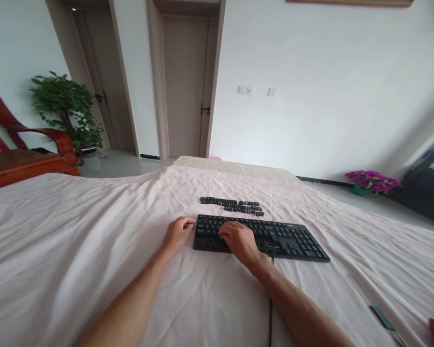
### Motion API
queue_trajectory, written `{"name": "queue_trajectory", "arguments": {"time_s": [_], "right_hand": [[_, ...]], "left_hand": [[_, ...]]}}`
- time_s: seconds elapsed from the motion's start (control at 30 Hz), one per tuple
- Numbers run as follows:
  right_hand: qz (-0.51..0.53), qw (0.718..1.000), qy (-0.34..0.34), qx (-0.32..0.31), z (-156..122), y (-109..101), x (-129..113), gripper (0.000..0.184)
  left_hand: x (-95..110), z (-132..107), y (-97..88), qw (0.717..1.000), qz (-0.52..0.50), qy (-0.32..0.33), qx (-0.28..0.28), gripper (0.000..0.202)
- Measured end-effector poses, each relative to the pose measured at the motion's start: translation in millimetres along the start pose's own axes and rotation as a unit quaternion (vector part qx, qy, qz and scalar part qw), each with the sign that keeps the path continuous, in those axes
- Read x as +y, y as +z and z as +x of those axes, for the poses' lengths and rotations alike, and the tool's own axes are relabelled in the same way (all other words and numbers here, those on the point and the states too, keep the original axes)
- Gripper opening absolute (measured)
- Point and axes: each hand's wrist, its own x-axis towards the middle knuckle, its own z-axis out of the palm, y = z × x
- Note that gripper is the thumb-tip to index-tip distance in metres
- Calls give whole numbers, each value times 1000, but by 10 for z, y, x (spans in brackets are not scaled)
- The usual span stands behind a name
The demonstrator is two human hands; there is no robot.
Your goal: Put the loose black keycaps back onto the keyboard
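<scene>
A black keyboard [285, 237] lies on a pale pink bedsheet [75, 241]. Just beyond it sits a row of several loose black keycaps [233, 204]. My left hand [178, 232] rests on the sheet at the keyboard's left end, fingers curled, with its fingertips against the edge. My right hand [238, 239] lies over the left part of the keys, fingers bent down onto them; whether it pinches a keycap is hidden. The keyboard's black cable [270, 308] runs toward me between my forearms.
A red wooden armchair [18, 149] and a green potted plant [67, 108] stand at the left. Two closed doors [183, 86] are ahead. Purple flowers [371, 180] sit on the floor at right. A small dark flat object [382, 318] lies on the sheet at lower right.
</scene>
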Motion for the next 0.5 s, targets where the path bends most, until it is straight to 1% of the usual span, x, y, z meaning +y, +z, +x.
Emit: {"name": "queue_trajectory", "arguments": {"time_s": [0.17,0.33,0.5], "right_hand": [[12,1000,7,17,17,15,-1,11],[24,1000,5,18,30,44,1,13],[34,999,-5,38,46,76,45,14]], "left_hand": [[-13,6,14,1000,0,-3,3,23],[-30,12,17,1000,-7,5,0,23],[-33,6,12,1000,-8,8,1,23]]}}
